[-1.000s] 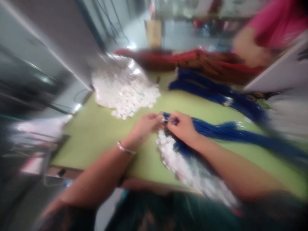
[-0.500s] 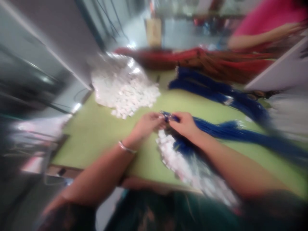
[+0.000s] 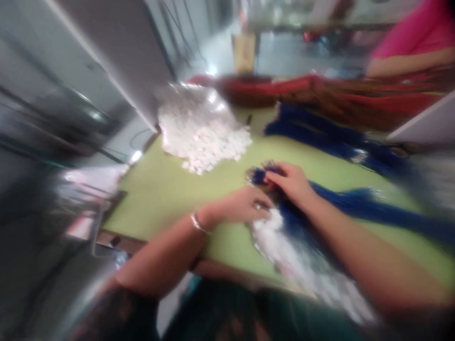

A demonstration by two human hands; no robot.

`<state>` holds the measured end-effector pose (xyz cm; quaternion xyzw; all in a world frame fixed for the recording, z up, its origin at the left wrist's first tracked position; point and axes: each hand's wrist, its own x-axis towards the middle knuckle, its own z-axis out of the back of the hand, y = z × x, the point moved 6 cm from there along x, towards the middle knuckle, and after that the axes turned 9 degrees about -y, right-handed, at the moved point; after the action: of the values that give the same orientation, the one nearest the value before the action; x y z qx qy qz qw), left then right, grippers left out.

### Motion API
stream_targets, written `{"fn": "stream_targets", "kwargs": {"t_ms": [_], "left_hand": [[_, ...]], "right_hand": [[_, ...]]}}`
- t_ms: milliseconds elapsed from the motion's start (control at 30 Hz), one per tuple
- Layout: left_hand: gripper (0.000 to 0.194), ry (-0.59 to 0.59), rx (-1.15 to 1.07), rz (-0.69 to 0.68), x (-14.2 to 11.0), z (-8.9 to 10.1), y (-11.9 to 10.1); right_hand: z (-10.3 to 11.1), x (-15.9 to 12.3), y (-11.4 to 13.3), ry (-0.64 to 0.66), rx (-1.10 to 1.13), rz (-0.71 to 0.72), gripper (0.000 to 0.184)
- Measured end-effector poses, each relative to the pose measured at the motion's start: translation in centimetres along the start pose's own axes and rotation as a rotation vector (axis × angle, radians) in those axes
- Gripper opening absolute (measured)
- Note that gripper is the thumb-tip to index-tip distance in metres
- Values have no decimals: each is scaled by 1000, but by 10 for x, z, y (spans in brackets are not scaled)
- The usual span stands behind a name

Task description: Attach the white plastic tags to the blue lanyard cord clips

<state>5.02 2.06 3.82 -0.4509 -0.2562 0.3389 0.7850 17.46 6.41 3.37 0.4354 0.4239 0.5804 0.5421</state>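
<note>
My right hand [image 3: 289, 181] is closed around the end of a bundle of blue wires [image 3: 259, 176], whose tips look like small metal terminals. Just below and to the left, my left hand [image 3: 249, 204] has its fingers bent together at the top of a row of small white plastic connectors [image 3: 275, 220]. Its fingertips touch the white pieces; blur hides exactly what lies between them. The row runs down toward the table's near edge, under my right forearm, beside more blue wire.
A clear plastic bag [image 3: 199, 102] spills white pieces [image 3: 213, 149] onto the green table [image 3: 152, 199]. Other blue wire bundles [image 3: 313, 135] lie at the back right, with red and brown wires [image 3: 320, 90] behind them. A person in a pink sleeve [image 3: 408, 38] sits across.
My left hand has come away from the wire tips, down to the white connectors. My right hand keeps hold of the blue wires. The whole view has shifted, moving things rightward.
</note>
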Motion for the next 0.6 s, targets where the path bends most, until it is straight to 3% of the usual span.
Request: {"fn": "stream_targets", "kwargs": {"t_ms": [33, 67, 167, 200, 267, 400, 600], "left_hand": [[19, 3, 58, -13, -2, 7, -3], [19, -69, 144, 13, -4, 20, -1], [21, -531, 546, 275, -17, 85, 21], [17, -601, 667, 364, -22, 101, 30], [15, -625, 813, 477, -27, 120, 47], [14, -597, 938, 519, -23, 126, 64], [13, -695, 883, 451, -18, 126, 71]], "right_hand": [[-2, 0, -2, 34, 36, -14, 16], [-4, -1, -4, 58, 66, -24, 17], [-7, -3, -7, 59, 88, -33, 15], [-7, -3, -6, 45, 72, -24, 13], [-7, -5, -1, 19, 26, 6, 11], [-9, -7, 6, 3, -44, 28, 11], [-9, -11, 9, 1, -60, 41, 11]]}}
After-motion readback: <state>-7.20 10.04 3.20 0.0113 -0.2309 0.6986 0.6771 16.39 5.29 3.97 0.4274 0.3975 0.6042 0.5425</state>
